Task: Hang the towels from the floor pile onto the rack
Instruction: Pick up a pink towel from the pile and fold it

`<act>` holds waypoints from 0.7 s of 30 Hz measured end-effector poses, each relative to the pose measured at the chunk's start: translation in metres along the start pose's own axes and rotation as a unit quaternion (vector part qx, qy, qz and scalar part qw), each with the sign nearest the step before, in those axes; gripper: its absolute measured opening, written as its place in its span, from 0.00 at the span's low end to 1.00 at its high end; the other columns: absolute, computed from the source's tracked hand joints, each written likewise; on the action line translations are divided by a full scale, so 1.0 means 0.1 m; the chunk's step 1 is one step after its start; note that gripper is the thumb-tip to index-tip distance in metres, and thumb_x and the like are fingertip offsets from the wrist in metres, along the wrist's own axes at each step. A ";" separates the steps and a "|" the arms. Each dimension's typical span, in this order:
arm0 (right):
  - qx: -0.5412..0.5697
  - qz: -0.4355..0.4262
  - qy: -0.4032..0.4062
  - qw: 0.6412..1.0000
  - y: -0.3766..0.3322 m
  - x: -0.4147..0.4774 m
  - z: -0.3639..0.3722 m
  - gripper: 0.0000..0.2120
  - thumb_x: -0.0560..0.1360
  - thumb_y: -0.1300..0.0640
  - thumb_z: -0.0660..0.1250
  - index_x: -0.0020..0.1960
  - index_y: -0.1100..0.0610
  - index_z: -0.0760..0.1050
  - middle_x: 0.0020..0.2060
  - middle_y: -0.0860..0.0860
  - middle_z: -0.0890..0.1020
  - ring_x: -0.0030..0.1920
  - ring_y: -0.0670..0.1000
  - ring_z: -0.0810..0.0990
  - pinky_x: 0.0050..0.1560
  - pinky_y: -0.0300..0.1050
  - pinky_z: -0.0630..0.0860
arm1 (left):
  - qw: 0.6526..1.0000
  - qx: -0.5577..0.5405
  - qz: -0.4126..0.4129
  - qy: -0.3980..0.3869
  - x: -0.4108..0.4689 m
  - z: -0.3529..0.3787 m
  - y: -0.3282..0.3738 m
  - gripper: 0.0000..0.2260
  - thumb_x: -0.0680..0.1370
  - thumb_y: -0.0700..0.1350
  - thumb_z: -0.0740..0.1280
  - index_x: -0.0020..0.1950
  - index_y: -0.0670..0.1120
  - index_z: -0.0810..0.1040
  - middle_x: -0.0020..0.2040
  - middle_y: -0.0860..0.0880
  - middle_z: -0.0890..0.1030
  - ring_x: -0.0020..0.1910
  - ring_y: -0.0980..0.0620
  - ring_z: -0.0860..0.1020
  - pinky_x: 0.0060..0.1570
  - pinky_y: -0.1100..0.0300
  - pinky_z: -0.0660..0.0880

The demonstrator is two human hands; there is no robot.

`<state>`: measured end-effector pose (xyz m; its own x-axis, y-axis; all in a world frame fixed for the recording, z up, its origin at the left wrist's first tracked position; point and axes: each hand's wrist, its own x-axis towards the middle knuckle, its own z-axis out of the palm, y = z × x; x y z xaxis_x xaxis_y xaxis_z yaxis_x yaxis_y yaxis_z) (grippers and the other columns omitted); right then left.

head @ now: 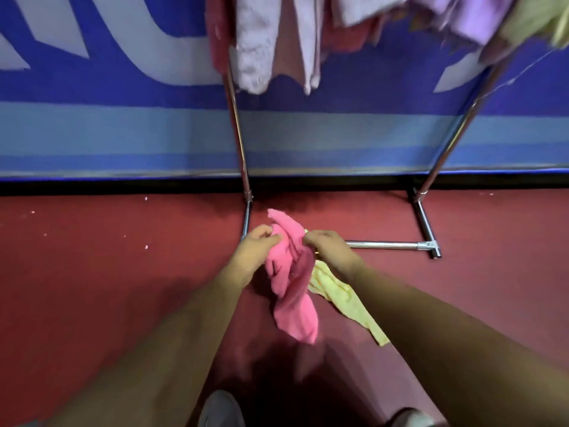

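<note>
A crumpled pink towel (292,278) hangs between both hands above the red floor. My left hand (254,249) pinches its upper left edge, and my right hand (331,246) grips its upper right edge. A pale yellow towel (341,298) trails down under my right hand; whether that hand also holds it I cannot tell. The chrome rack (238,134) stands just beyond, with several lilac, pink and yellow-green towels (255,41) draped over its top.
The rack's base bars (385,245) lie on the red carpet (107,257) right behind my hands. A blue and white banner wall (123,118) runs behind the rack. My shoes (220,409) show at the bottom edge.
</note>
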<state>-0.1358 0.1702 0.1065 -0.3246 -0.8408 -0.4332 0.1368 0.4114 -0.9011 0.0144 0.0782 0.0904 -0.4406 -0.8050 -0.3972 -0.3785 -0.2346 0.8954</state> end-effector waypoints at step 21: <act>-0.072 -0.195 -0.073 0.975 -1.22 -1.88 -0.43 0.02 0.74 0.66 0.72 0.46 0.64 0.80 0.31 0.48 0.78 0.31 0.43 0.72 0.36 0.38 0.69 | 0.963 -0.180 0.198 -0.008 -1.72 0.01 1.70 0.14 0.70 0.26 0.61 0.41 0.46 0.72 0.34 0.46 0.76 0.34 0.50 0.72 0.35 0.57 0.66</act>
<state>-0.1317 0.2931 0.2981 -0.1881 -0.9800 -0.0650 -0.1062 0.0860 -0.9906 0.0251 0.1773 0.3105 -0.5060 -0.8625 -0.0100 0.1286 -0.0869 0.9879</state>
